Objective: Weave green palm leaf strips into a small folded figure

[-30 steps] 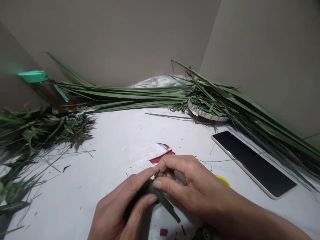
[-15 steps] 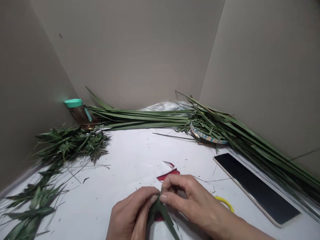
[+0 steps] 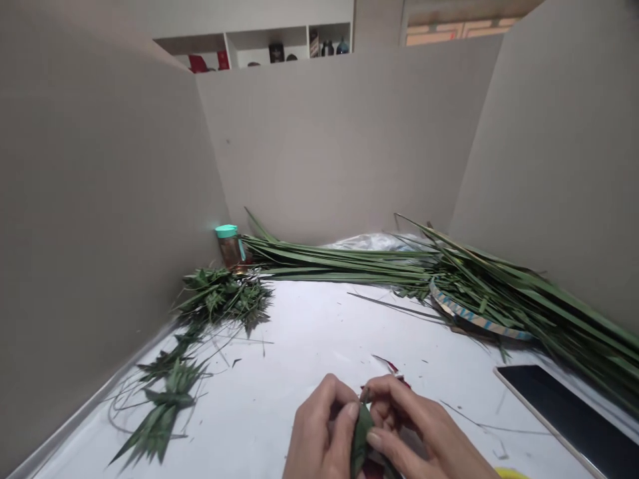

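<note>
Low in the head view, my left hand (image 3: 324, 429) pinches a folded green leaf piece (image 3: 361, 432) between thumb and fingers. My right hand (image 3: 417, 426) grips the same piece from the other side, its thumb pressed against the leaf and its fingertips at the upper tip. Both hands hang just above the white tabletop (image 3: 299, 359), and their fingers hide much of the piece. Behind the fingers lie some red and white scraps (image 3: 389, 366). At the bottom edge, right of my right hand, a yellow curved rim (image 3: 509, 474) shows in part.
Long green leaf strips (image 3: 339, 259) lie along the back and right side. Cut pieces fill a round woven tray (image 3: 479, 324). Finished-looking leaf shapes (image 3: 214, 293) pile up at left, near a teal-lidded bottle (image 3: 229, 249). A phone (image 3: 574, 412) lies right. Grey panels (image 3: 339, 146) enclose the table.
The view has tilted up and swung left, so shelves above the back panel now show. Both hands still hold the leaf piece, which now stands more upright between them.
</note>
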A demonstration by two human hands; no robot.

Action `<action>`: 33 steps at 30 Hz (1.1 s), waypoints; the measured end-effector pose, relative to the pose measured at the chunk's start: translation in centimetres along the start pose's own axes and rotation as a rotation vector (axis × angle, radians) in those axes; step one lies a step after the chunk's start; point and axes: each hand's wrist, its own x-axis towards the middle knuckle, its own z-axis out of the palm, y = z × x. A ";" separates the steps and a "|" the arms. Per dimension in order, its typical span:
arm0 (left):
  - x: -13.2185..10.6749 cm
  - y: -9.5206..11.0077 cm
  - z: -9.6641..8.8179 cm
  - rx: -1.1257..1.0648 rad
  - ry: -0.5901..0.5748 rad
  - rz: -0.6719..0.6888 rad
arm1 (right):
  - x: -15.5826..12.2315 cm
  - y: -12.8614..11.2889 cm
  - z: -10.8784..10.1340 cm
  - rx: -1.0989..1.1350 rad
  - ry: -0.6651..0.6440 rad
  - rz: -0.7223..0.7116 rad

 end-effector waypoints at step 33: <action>1.0 2.1 -2.2 0.303 -0.128 0.112 | -0.7 -0.2 -1.0 0.165 0.057 0.048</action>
